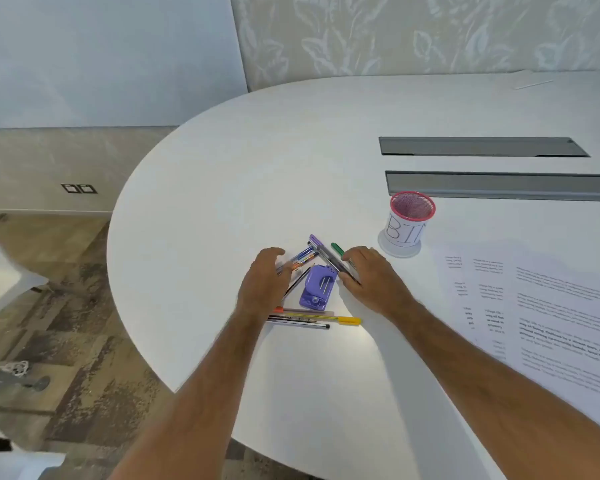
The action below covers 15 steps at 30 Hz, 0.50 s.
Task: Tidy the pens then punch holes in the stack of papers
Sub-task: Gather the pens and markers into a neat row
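A purple hole punch [317, 287] lies flat, ringed by loose pens in three clusters: a blue and patterned group [300, 258] at its 10 o'clock, a purple, grey and green group [326, 254] at 1 o'clock, and a yellow-capped pen [329, 319] with black ones lying crosswise at 6 o'clock. Printed papers [551, 320] lie fanned at 3 o'clock, well apart.

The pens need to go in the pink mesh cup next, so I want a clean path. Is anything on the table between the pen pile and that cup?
Nothing visible blocks it. The table is bare between the pens and the pink mesh cup. The purple hole punch lies among the pens on the near side, and the papers lie off to the right.
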Tool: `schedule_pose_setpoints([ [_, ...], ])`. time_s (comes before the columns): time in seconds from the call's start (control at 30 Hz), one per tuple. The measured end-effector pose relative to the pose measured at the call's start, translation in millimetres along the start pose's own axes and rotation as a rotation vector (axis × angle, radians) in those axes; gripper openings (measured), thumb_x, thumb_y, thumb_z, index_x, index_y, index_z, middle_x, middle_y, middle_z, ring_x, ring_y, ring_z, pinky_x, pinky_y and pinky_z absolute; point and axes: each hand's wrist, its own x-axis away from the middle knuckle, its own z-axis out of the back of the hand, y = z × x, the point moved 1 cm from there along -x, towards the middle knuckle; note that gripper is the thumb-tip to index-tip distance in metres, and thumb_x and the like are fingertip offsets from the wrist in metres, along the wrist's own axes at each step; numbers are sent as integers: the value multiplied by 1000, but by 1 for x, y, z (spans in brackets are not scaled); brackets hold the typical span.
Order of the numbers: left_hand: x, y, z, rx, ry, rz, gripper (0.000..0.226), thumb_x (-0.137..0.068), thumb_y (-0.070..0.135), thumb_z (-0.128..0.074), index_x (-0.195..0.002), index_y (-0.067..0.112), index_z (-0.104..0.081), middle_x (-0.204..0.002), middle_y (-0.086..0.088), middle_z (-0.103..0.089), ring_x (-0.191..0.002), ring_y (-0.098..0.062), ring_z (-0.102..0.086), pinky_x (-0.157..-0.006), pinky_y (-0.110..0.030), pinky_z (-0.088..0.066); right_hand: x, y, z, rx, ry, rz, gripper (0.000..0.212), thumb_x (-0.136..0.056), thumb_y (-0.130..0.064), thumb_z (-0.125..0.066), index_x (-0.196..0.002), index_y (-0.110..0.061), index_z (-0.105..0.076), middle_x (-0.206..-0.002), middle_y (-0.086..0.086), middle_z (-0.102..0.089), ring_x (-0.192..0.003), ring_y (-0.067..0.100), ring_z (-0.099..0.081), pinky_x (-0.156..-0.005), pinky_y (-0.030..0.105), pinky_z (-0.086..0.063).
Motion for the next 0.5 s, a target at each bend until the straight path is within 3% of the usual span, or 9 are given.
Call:
schedule_pose_setpoints([
  [0.17,7,-8,-1,-9,-56,-74,37,-100,40,-68,-132,21,-61,-130,4,-68,-110,-14,-63,-91,-26,-46,0,2,-2,11,-19,4,20,-95,-18,-68,-113,-11,-65,-111,7,-69,-98,31,-62,-85,42,-49],
  [0.33,8,-18,-1,-31,-44,-161,34,-97,33,-75,-127,21,-67,-135,2,-67,-124,-18,-56,-102,-30,-46,-1,8,-4,49,9,-4,20,-95,-19,-69,-114,-13,-68,-112,4,-71,-99,30,-64,-83,43,-48],
  [0.5,4,-19,-1,-73,-12,-210,25,-94,29,-78,-117,20,-73,-126,1,-72,-115,-22,-60,-97,-36,-48,-11,15,-5,72,-7,6,21,-99,-20,-66,-118,-12,-69,-115,6,-71,-100,30,-63,-83,44,-50],
])
